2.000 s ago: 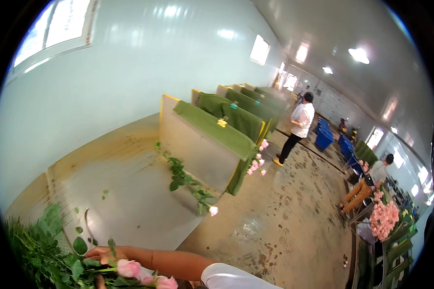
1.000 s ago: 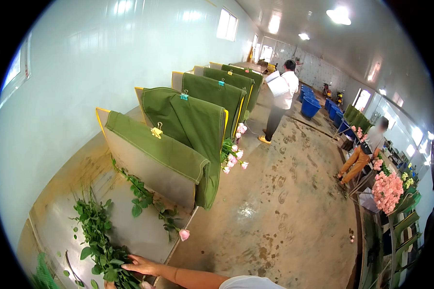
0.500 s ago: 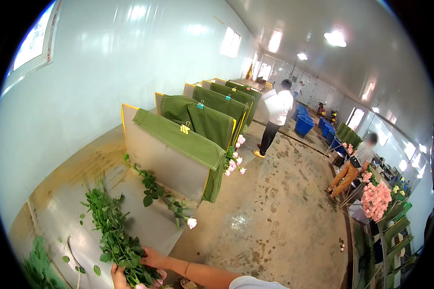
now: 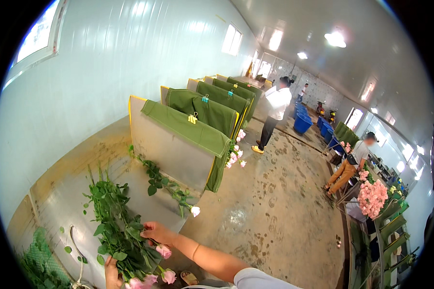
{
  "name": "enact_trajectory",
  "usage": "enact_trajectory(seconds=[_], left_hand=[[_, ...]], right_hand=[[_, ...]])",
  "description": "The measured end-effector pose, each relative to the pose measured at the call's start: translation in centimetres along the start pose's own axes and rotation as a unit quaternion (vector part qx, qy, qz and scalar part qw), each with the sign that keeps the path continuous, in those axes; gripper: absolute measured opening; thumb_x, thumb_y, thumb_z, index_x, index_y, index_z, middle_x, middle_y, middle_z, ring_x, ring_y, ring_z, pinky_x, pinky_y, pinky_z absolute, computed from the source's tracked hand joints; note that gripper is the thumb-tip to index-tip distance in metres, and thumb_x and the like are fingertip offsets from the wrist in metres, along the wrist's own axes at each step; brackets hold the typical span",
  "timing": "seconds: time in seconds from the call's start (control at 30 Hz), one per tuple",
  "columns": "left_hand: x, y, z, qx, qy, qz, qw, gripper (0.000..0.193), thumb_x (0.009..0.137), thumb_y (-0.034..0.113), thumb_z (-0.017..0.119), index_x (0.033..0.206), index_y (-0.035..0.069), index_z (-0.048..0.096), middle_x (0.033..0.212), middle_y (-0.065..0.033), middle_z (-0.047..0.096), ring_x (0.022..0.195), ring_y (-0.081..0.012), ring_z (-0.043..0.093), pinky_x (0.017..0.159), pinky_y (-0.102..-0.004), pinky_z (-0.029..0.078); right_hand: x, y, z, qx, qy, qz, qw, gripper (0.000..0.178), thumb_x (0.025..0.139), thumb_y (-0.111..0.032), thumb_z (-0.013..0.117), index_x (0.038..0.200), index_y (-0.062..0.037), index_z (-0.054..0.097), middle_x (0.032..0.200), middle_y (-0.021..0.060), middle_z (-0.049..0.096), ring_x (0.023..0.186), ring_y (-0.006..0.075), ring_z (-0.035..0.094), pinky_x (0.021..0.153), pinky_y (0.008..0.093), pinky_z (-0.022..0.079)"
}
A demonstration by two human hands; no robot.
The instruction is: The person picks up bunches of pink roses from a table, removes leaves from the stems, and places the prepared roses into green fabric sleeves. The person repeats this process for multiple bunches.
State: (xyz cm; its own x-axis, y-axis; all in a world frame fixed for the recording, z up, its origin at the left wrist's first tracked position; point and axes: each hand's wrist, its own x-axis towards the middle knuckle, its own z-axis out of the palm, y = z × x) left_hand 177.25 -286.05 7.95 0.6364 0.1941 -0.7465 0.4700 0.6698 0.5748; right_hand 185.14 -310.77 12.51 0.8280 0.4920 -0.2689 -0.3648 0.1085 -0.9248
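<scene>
Leafy, long-stemmed bunch of pink roses [image 4: 112,212] held from both sides

The left hand [image 4: 113,275] grips the bunch's left side near the flowers, fingers partly hidden; the right hand [image 4: 158,233] pinches stems opposite. The bunch lies on the grey metal surface [image 4: 53,207], blooms toward the person. Beyond, a single pale-pink rose [image 4: 195,211] lies beside an upright grey panel [image 4: 171,147] draped with green cloth [image 4: 178,124].

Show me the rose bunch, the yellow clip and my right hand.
Rose bunch [image 4: 115,229], head view: its leafy middle.
Yellow clip [image 4: 192,119], head view: its body.
Right hand [image 4: 160,233], head view: back of hand.
</scene>
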Motion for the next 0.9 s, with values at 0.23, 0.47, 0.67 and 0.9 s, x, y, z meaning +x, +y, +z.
enact_trajectory(seconds=[0.23, 0.47, 0.67, 0.9], left_hand=[[-0.9, -0.5, -3.8, 0.020, -0.202, 0.194, 0.960, 0.031, 0.089, 0.023, 0.054, 0.116, 0.009, 0.054, 0.106, -0.0038, 0.061, 0.092, -0.0190, 0.060, 0.077, -0.0335, 0.050], [-1.7, -0.3, -4.8, 0.040, -0.149, 0.203, 0.967, 0.029, 0.088, 0.024, 0.053, 0.112, 0.008, 0.054, 0.099, -0.0042, 0.062, 0.084, -0.0191, 0.062, 0.072, -0.0322, 0.051], [-2.1, -1.1, -5.3, 0.075, -0.095, 0.208, 0.971, 0.028, 0.088, 0.023, 0.053, 0.112, 0.007, 0.054, 0.099, -0.0044, 0.062, 0.084, -0.0192, 0.062, 0.072, -0.0322, 0.051], [-2.9, -1.9, -4.6, 0.104, -0.058, 0.199, 0.973, 0.028, 0.088, 0.022, 0.052, 0.112, 0.007, 0.054, 0.098, -0.0046, 0.062, 0.085, -0.0193, 0.062, 0.073, -0.0323, 0.051]], right_hand=[[-1.2, 0.0, 0.3, 0.051, -0.030, 0.005, 0.998, 0.022, 0.089, -0.017, 0.060, 0.108, -0.0062, 0.057, 0.079, -0.0039, 0.053, 0.057, 0.0050, 0.050, 0.051, 0.0205, 0.042], [-0.4, 1.4, -0.8, 0.084, -0.063, 0.007, 0.994, 0.024, 0.090, -0.018, 0.061, 0.111, -0.0071, 0.056, 0.084, -0.0036, 0.055, 0.062, 0.0054, 0.052, 0.054, 0.0204, 0.042], [-1.1, 0.1, -3.9, 0.057, -0.065, 0.002, 0.996, 0.028, 0.090, -0.020, 0.060, 0.114, -0.0067, 0.055, 0.089, -0.0026, 0.056, 0.074, 0.0077, 0.055, 0.059, 0.0227, 0.043], [-2.2, -0.8, -7.9, 0.083, -0.067, -0.006, 0.994, 0.033, 0.090, -0.020, 0.060, 0.119, -0.0079, 0.053, 0.094, -0.0025, 0.056, 0.078, 0.0089, 0.058, 0.059, 0.0231, 0.045]])
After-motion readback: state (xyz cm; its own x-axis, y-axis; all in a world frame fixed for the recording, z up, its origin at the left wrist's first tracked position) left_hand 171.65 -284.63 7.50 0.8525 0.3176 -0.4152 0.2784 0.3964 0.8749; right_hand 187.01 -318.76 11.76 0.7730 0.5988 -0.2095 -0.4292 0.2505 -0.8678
